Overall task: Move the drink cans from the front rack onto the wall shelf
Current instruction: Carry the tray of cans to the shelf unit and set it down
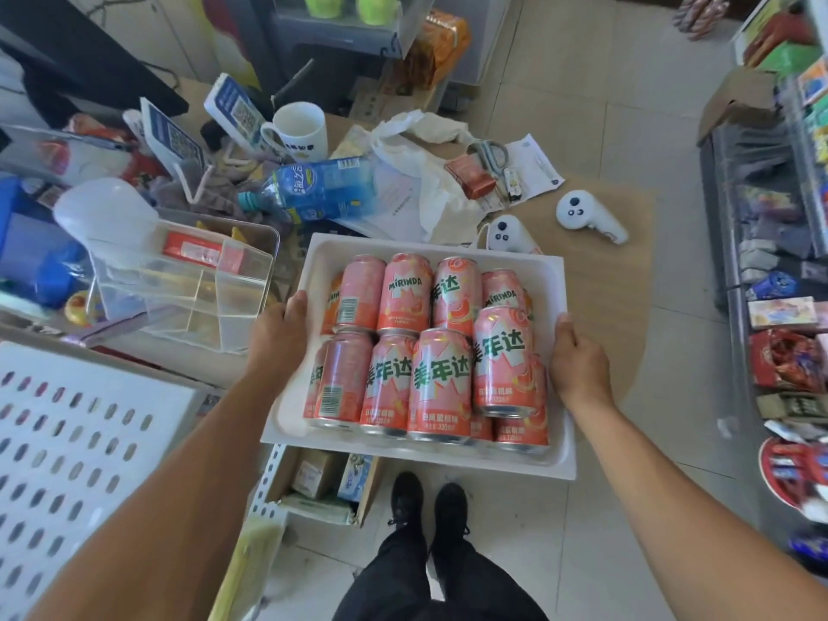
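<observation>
**Tray of cans held in both hands**

The left hand (pixel 278 330) and right hand (pixel 578 360) each curl their fingers round one side rim of the white rectangular plastic tray (pixel 515 459), holding it above the floor. In it lie the pink printed drink cans (pixel 437 387): about eight on top, some more hidden below. This looks like the carrying step; next the tray must reach the wall shelf, kept level.

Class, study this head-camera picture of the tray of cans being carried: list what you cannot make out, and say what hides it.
1. Exact can count: lower cans in the white tray lie under the pink cans stacked on top.
2. Fingers of the left hand and right hand: curled beneath the tray's rim.
3. Small print on the cans: too small and blurred.
4. Wall shelf: not identifiable; the right-hand racks are cut by the frame edge.
</observation>
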Tool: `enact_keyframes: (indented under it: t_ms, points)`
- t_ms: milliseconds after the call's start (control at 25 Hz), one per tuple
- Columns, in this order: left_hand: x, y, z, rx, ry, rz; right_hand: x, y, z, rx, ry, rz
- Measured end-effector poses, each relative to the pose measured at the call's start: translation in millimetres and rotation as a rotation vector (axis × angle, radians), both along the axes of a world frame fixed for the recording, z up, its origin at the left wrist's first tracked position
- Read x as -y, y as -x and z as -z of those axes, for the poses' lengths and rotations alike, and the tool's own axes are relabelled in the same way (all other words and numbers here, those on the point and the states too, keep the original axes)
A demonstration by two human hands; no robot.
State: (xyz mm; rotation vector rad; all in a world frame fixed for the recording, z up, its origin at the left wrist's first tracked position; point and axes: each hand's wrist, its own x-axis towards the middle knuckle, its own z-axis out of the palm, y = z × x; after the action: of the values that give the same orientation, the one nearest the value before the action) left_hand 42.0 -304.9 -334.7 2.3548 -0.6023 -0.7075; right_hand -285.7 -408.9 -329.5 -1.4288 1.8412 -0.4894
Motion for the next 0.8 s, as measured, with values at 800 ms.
enact_keyframes:
  t_ms: [800]
  points:
    - [16.7,25.7,-69.5,0.08,0.095,0.156,-2.3,40.0,-71.4,-0.011,0.042,0.156]
